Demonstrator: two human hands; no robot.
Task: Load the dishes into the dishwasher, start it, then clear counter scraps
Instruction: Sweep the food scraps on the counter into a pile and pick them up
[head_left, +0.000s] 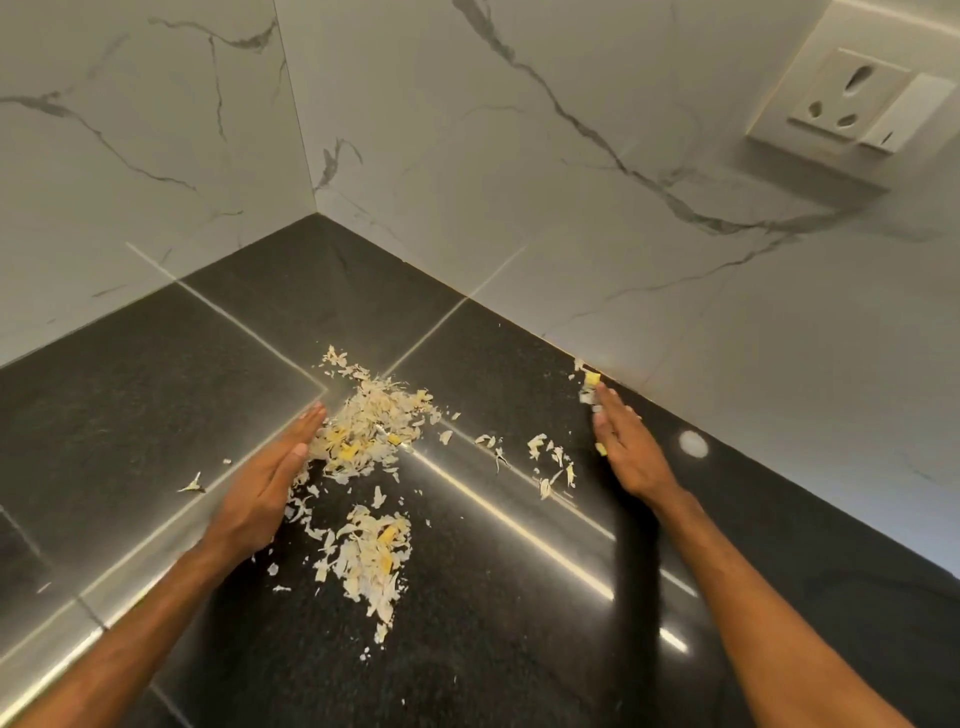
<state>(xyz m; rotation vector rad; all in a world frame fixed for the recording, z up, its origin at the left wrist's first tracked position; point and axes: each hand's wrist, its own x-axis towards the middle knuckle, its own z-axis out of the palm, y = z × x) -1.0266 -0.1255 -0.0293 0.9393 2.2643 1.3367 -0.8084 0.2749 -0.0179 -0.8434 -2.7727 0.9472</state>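
**Scrap clearing under way; nothing gathered off the counter yet**

Nearest you: a loose heap of scraps (371, 561), pale peelings with a few yellow bits, lies on the black counter (156, 395) between your forearms. Neither hand touches it.

Left hand (265, 488): fingers straight and pressed together, the hand set on its edge on the counter. Its fingertips touch the left side of the larger heap (374, 421). A stray peel (192, 486) lies apart, outside the hand.

Right hand (631, 452): fingers straight and close together, holding nothing. Its fingertips reach a yellow bit (591, 382) at the foot of the wall (519, 182). A thin scatter (550, 462) lies just inside that hand.

Farther back: the bare counter corner, the marble walls, and a socket (852, 98) high on the right.

Status, as a judgement: you appear to be in the last stage, with the hands set like two scrapers on either side of the mess. No dishwasher or dishes are in view, so you cannot confirm loading or starting from here. Left to do: bring the four patches together, pick up the stray peel, lift everything off, and bin it. No bin is in view.
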